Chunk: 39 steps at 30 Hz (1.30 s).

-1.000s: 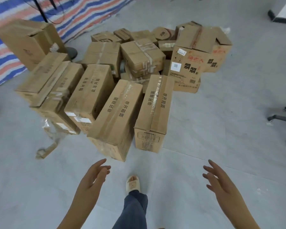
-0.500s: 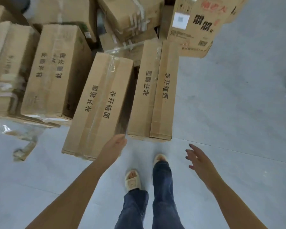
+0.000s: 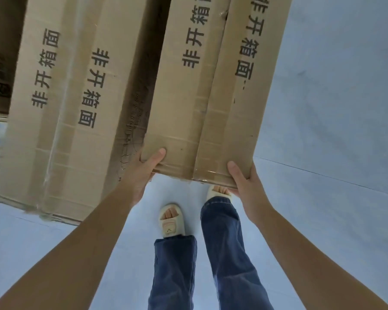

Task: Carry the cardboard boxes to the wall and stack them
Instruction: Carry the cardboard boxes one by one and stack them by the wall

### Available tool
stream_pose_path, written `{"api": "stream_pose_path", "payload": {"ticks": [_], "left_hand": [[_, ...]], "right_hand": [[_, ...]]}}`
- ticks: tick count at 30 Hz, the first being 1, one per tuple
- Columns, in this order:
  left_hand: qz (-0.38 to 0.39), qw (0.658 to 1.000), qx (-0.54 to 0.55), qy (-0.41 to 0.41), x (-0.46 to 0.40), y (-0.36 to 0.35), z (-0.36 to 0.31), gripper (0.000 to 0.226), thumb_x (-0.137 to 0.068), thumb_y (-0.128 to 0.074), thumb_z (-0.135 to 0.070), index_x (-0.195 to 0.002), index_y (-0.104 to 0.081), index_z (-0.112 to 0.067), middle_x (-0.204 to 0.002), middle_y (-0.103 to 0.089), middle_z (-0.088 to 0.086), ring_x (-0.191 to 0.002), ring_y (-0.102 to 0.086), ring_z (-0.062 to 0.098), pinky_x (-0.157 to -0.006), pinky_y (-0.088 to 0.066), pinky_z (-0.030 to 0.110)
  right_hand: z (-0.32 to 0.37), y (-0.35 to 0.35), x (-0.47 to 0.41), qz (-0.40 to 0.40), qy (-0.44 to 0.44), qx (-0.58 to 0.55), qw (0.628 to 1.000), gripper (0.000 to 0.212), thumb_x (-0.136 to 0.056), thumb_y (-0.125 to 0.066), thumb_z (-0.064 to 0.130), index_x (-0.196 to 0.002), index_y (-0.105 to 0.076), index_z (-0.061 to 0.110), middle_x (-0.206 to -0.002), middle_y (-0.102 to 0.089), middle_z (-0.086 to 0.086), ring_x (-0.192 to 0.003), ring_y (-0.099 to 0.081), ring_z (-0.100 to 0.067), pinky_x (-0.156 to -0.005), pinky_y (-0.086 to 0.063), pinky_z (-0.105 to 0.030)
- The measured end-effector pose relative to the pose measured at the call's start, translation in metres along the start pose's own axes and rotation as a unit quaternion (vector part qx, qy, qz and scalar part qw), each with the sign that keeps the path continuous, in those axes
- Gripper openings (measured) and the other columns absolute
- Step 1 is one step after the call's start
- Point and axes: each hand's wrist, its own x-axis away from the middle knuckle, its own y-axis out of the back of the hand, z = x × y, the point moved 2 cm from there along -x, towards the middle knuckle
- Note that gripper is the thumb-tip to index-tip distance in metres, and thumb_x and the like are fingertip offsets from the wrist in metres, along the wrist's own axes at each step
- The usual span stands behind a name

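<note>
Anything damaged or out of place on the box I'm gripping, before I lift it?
Small flaw only: the gripped box has a torn, wrinkled spot along its top tape seam, near the frame's upper edge. The left hand and right hand hold its near corners. The neighbouring box shows rumpled tape.

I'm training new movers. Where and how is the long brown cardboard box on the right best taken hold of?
At its near short end, approached from the person's side. The long brown cardboard box lies lengthwise away from them, so both near corners are free. The left hand and right hand each grip a corner, thumbs on top; the fingers are hidden, probably under the edge.
</note>
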Motion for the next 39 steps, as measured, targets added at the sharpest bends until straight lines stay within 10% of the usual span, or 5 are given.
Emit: {"api": "stream_pose_path", "payload": {"ticks": [7, 19, 27, 39], "left_hand": [[-0.007, 0.999, 0.04, -0.018, 0.052, -0.025, -0.042, 0.059, -0.076, -0.069, -0.042, -0.132, -0.052, -0.031, -0.122, -0.064, -0.008, -0.117, -0.057, 0.014, -0.108, -0.036, 0.047], [0.024, 0.993, 0.087, -0.08, 0.219, -0.033, -0.119, 0.031, -0.092, -0.058, -0.032, -0.121, -0.061, -0.024, -0.107, -0.072, -0.002, -0.1, -0.068, 0.016, -0.085, -0.055, 0.049], [0.037, 0.986, 0.085, -0.139, 0.353, -0.012, -0.14, 0.029, -0.091, -0.059, -0.033, -0.119, -0.059, -0.026, -0.1, -0.072, -0.008, -0.095, -0.067, 0.014, -0.077, -0.057, 0.042], [0.032, 0.958, 0.159, -0.237, 0.492, -0.034, -0.139, 0.03, -0.09, -0.061, -0.033, -0.118, -0.061, -0.022, -0.105, -0.07, -0.004, -0.095, -0.067, 0.011, -0.085, -0.055, 0.05]], "right_hand": [[0.061, 0.019, 0.051, -0.058, 0.036, -0.057, 0.996, 0.045, -0.093, -0.054, 0.036, -0.136, -0.04, 0.036, -0.105, -0.057, 0.031, -0.094, -0.06, 0.008, -0.083, -0.05, -0.03], [0.151, 0.025, 0.234, -0.132, 0.134, -0.092, 0.978, 0.021, -0.099, -0.045, 0.03, -0.108, -0.052, 0.048, -0.067, -0.063, 0.034, -0.071, -0.054, -0.004, -0.076, -0.039, -0.039], [0.155, 0.015, 0.371, -0.156, 0.209, -0.09, 0.961, 0.023, -0.098, -0.046, 0.032, -0.111, -0.054, 0.049, -0.079, -0.067, 0.031, -0.066, -0.062, 0.007, -0.058, -0.043, -0.026], [0.179, 0.053, 0.498, -0.108, 0.356, -0.057, 0.927, 0.028, -0.097, -0.049, 0.033, -0.119, -0.056, 0.048, -0.103, -0.068, 0.026, -0.098, -0.065, -0.001, -0.073, -0.048, -0.027]]}}
